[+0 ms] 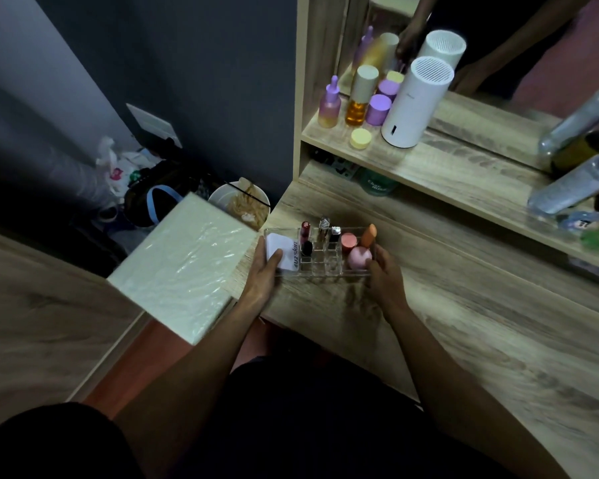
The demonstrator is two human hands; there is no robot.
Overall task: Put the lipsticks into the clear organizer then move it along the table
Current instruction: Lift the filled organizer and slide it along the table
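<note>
The clear organizer (320,269) rests on the wooden table (464,323) near its left end. Several lipsticks stand upright in its middle slots: a dark red one (305,231), a silver one (323,228), a black-and-silver one (335,234) and a short black one (306,248). A white packet (281,250) fills its left compartment; pink and orange sponges (359,256) sit at the right. My left hand (265,274) grips the organizer's left end, thumb over the packet. My right hand (386,274) grips its right end.
A cream box (184,267) overlaps the table's left edge beside my left hand. The raised shelf behind carries purple and amber bottles (357,98), a white cylinder (414,105) and clear bottles (578,174). A mirror stands behind. Bin and clutter lie on the floor at the left.
</note>
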